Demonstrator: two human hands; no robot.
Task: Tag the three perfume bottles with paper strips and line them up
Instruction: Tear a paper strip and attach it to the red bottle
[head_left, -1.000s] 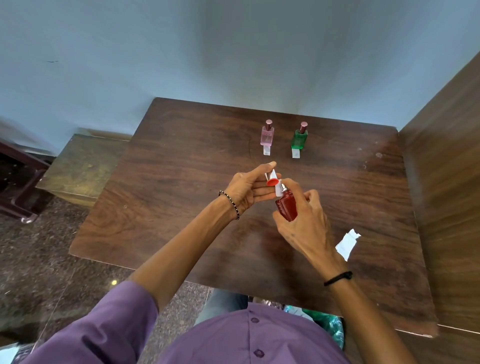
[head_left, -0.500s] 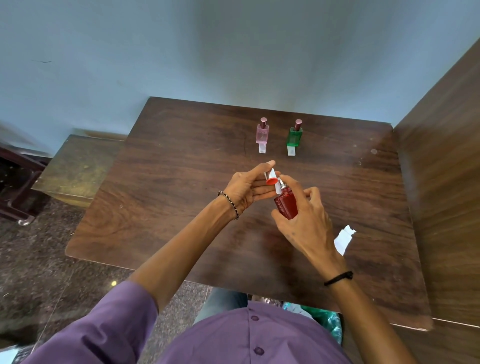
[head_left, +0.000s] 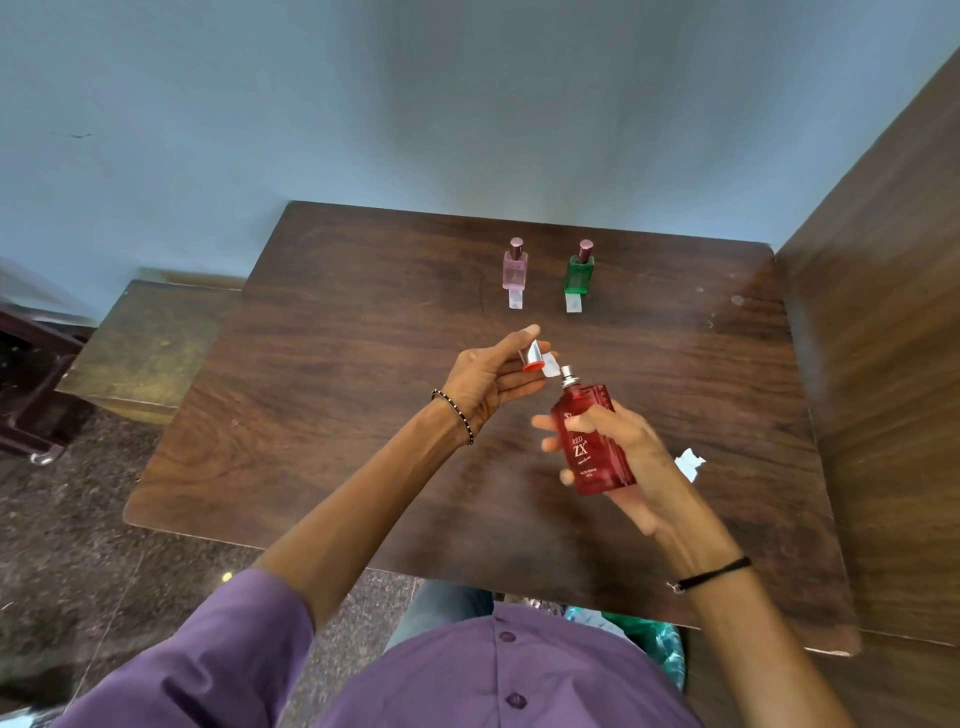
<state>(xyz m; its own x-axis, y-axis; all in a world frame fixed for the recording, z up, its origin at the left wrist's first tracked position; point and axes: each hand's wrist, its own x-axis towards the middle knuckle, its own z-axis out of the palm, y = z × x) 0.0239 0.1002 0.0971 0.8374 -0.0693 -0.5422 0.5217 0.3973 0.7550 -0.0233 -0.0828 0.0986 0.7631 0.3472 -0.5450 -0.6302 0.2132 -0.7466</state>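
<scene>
My right hand (head_left: 631, 457) grips a red perfume bottle (head_left: 592, 439) above the table, its cap off and its silver sprayer pointing up and away. My left hand (head_left: 493, 379) holds the silver and red cap (head_left: 532, 358) together with a white paper strip (head_left: 551, 365), just left of the sprayer. At the back of the table (head_left: 337, 415) stand a pink bottle (head_left: 515, 267) and a green bottle (head_left: 579, 270), side by side, each with a paper strip lying in front of it.
A torn piece of white paper (head_left: 690, 464) lies on the table right of my right hand. A wooden panel (head_left: 883, 312) rises along the table's right edge. A low bench (head_left: 150, 343) stands to the left, and a blue wall is behind.
My right hand has pulled the red bottle back and to the right, away from my left hand, so the label now faces me. The left hand keeps the cap and strip.
</scene>
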